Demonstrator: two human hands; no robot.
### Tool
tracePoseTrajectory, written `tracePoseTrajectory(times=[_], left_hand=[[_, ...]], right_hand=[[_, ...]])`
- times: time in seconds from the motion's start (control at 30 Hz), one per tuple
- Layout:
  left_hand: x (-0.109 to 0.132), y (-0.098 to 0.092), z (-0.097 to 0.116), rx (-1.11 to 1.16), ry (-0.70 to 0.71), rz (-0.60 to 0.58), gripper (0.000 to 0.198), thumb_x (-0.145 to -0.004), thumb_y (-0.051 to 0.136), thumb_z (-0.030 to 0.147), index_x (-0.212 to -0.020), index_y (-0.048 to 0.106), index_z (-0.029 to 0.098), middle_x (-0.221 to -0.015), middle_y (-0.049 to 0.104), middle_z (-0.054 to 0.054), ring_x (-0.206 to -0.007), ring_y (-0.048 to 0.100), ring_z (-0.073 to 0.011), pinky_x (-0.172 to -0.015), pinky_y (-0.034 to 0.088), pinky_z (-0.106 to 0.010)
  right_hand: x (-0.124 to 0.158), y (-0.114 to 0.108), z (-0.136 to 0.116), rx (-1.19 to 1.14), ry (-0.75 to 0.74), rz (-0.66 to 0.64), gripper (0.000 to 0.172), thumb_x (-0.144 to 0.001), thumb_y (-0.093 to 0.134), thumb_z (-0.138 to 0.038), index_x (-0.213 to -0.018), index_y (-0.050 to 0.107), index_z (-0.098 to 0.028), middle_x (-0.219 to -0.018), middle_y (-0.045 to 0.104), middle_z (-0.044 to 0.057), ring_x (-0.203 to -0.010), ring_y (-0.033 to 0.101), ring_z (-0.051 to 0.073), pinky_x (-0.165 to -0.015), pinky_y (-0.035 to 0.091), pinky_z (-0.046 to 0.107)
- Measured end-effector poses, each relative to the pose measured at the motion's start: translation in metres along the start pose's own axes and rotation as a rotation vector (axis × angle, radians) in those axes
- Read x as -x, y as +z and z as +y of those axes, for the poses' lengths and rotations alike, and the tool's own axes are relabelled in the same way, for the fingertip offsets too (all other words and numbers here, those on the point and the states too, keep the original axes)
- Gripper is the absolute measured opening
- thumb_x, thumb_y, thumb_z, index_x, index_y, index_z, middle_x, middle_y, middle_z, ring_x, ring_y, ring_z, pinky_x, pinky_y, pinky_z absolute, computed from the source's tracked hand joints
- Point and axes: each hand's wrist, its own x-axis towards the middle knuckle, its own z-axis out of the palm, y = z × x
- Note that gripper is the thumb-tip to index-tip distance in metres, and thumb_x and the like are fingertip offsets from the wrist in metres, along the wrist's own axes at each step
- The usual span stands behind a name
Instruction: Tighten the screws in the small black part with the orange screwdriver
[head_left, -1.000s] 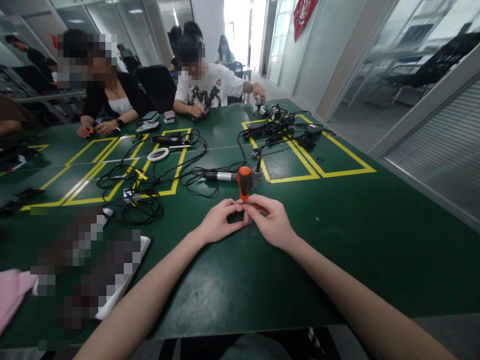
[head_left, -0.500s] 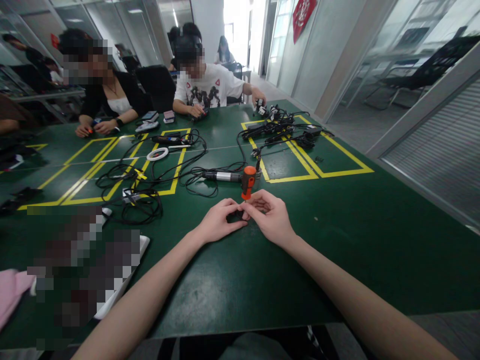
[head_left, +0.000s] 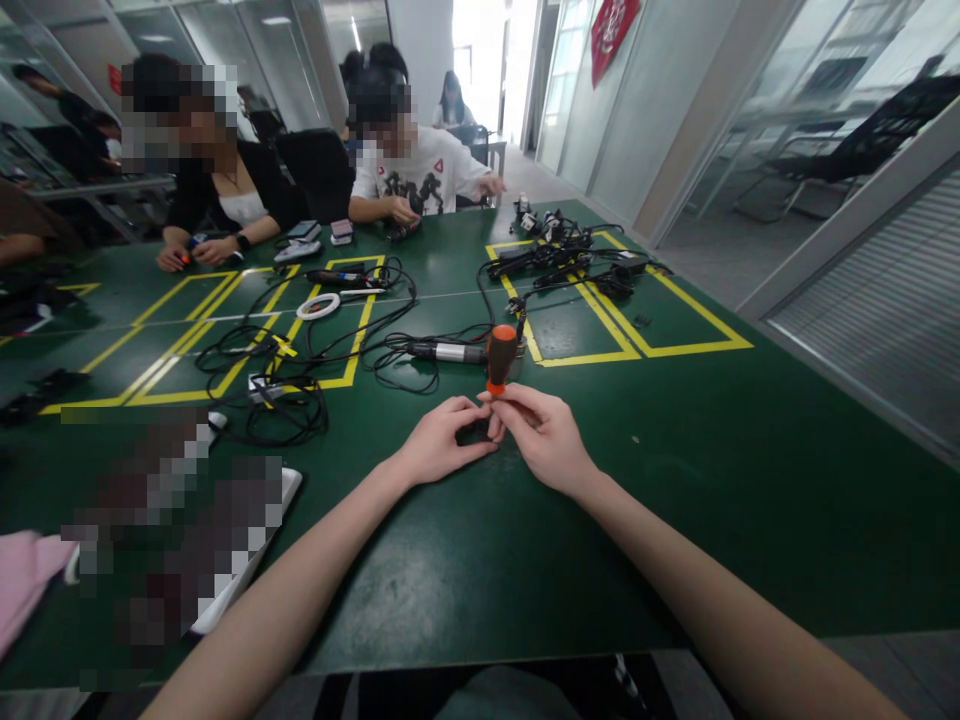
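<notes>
My right hand (head_left: 546,442) pinches the shaft of an upright screwdriver with an orange and black handle (head_left: 499,358), its tip pointing down at the green table (head_left: 465,560). My left hand (head_left: 442,443) is closed round a small dark part (head_left: 478,432) lying under the screwdriver's tip. Both hands touch each other at the fingertips, just in front of me at the middle of the table.
Tangled black cables (head_left: 277,385), a silver-black tool (head_left: 448,352) and a white ring (head_left: 317,306) lie beyond my hands inside yellow tape squares. More gear (head_left: 559,250) sits far right. Two people sit across the table. A white board (head_left: 232,560) and pink cloth (head_left: 22,580) lie at left.
The screwdriver handle has tilted and swung slightly between frames while both hands stay on the spot. The far person's hand has drawn back from the gear at the far right.
</notes>
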Motion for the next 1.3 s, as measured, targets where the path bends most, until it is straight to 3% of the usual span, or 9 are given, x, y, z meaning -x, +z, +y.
tracePoseTrajectory(times=[0.13, 0.33, 0.5, 0.67, 0.8, 0.9, 1.0, 1.13, 1.3], left_hand=[[0.000, 0.000, 0.001, 0.001, -0.005, 0.004, 0.016, -0.093, 0.078, 0.035, -0.101, 0.075, 0.021, -0.107, 0.068, -0.006, -0.102, 0.067, -0.0226, -0.093, 0.056, -0.034], [0.000, -0.001, 0.003, -0.006, -0.017, -0.002, 0.017, -0.093, 0.078, 0.034, -0.102, 0.075, 0.021, -0.107, 0.068, -0.006, -0.100, 0.068, -0.0224, -0.091, 0.056, -0.033], [-0.001, -0.002, 0.004, 0.008, -0.019, 0.002, 0.017, -0.092, 0.079, 0.035, -0.103, 0.075, 0.022, -0.110, 0.069, -0.006, -0.105, 0.068, -0.0231, -0.096, 0.057, -0.035], [-0.001, -0.001, 0.003, 0.014, -0.013, -0.004, 0.016, -0.092, 0.079, 0.033, -0.102, 0.075, 0.022, -0.113, 0.071, -0.007, -0.108, 0.068, -0.0240, -0.099, 0.057, -0.036], [-0.002, -0.001, 0.004, 0.014, -0.001, 0.004, 0.013, -0.093, 0.077, 0.032, -0.097, 0.074, 0.021, -0.107, 0.070, -0.006, -0.102, 0.067, -0.0226, -0.093, 0.056, -0.033], [-0.001, -0.002, 0.006, 0.002, -0.010, 0.010, 0.011, -0.093, 0.076, 0.031, -0.095, 0.073, 0.020, -0.103, 0.068, -0.005, -0.096, 0.067, -0.0212, -0.088, 0.056, -0.032], [-0.002, -0.002, 0.007, -0.014, -0.027, 0.003, 0.013, -0.093, 0.076, 0.032, -0.093, 0.073, 0.020, -0.102, 0.068, -0.005, -0.095, 0.066, -0.0209, -0.087, 0.055, -0.031], [-0.002, -0.002, 0.007, 0.000, -0.026, 0.001, 0.014, -0.094, 0.075, 0.034, -0.093, 0.073, 0.021, -0.104, 0.068, -0.005, -0.098, 0.067, -0.0218, -0.090, 0.056, -0.032], [-0.001, -0.001, 0.006, 0.022, -0.021, 0.001, 0.016, -0.094, 0.075, 0.037, -0.094, 0.074, 0.021, -0.105, 0.069, -0.006, -0.100, 0.067, -0.0226, -0.092, 0.056, -0.033]], right_hand=[[0.002, 0.001, 0.005, -0.105, 0.020, 0.049, 0.034, -0.094, 0.075, -0.045, -0.114, 0.059, -0.023, -0.080, 0.072, -0.002, -0.060, 0.068, 0.012, -0.058, 0.060, 0.025], [0.003, 0.001, 0.003, -0.037, 0.037, 0.069, 0.031, -0.093, 0.076, -0.047, -0.086, 0.060, -0.020, -0.066, 0.068, -0.001, -0.057, 0.068, 0.013, -0.057, 0.059, 0.026], [0.001, 0.001, -0.001, -0.042, 0.073, 0.087, 0.030, -0.088, 0.080, -0.042, -0.099, 0.062, -0.022, -0.072, 0.074, -0.001, -0.058, 0.070, 0.015, -0.058, 0.061, 0.028], [-0.001, -0.002, -0.004, 0.012, 0.030, 0.013, 0.018, -0.093, 0.072, -0.036, -0.091, 0.071, -0.018, -0.071, 0.071, 0.002, -0.059, 0.069, 0.015, -0.059, 0.060, 0.028], [0.000, 0.000, -0.003, -0.039, 0.066, -0.035, 0.024, -0.099, 0.064, -0.039, -0.089, 0.067, -0.018, -0.065, 0.064, -0.001, -0.054, 0.063, 0.012, -0.054, 0.055, 0.025], [0.003, 0.004, 0.000, -0.111, 0.066, -0.016, 0.026, -0.096, 0.071, -0.044, -0.101, 0.062, -0.020, -0.074, 0.068, -0.002, -0.055, 0.064, 0.011, -0.054, 0.055, 0.023], [0.005, 0.007, 0.003, -0.137, 0.063, 0.019, 0.033, -0.093, 0.074, -0.050, -0.099, 0.057, -0.022, -0.075, 0.070, -0.002, -0.055, 0.063, 0.010, -0.054, 0.055, 0.024], [0.005, 0.007, 0.003, -0.105, 0.063, 0.039, 0.036, -0.095, 0.070, -0.056, -0.092, 0.059, -0.022, -0.075, 0.071, 0.000, -0.055, 0.064, 0.011, -0.053, 0.055, 0.025], [0.002, 0.005, 0.001, -0.047, 0.063, 0.006, 0.040, -0.099, 0.061, -0.060, -0.094, 0.065, -0.021, -0.061, 0.061, -0.003, -0.052, 0.062, 0.013, -0.053, 0.055, 0.027]])
